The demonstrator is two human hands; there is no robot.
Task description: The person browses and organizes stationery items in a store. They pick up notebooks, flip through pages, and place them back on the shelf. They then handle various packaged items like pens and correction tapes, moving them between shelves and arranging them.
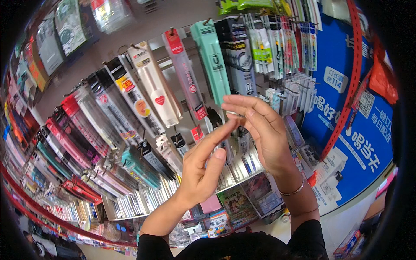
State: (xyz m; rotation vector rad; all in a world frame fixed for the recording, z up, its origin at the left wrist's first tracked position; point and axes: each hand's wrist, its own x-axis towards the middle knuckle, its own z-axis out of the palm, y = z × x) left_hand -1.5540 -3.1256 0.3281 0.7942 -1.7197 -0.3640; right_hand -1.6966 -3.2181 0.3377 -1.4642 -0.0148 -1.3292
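Note:
My left hand (203, 165) is raised in front of a rack of packaged pens, its fingers extended and pointing up to the right, its palm turned toward my right hand. The fingertips meet or overlap those of my right hand (263, 130), whose fingers are bent toward the left. A small pale thing shows between the right fingers; whether it is a ring or something held cannot be told. Behind the fingertips hangs a mint-green pen packet (213, 61). To its left are a clear packet with red ends (185, 74) and a cream packet with a red heart (156, 87).
Many pen packets hang on hooks at the left, among them pink ones (66, 138) and teal ones (141, 167). Below stands a white shelf of upright thin items (130, 204), with booklets (239, 204) underneath. A blue printed panel (344, 113) with a red strip stands at the right.

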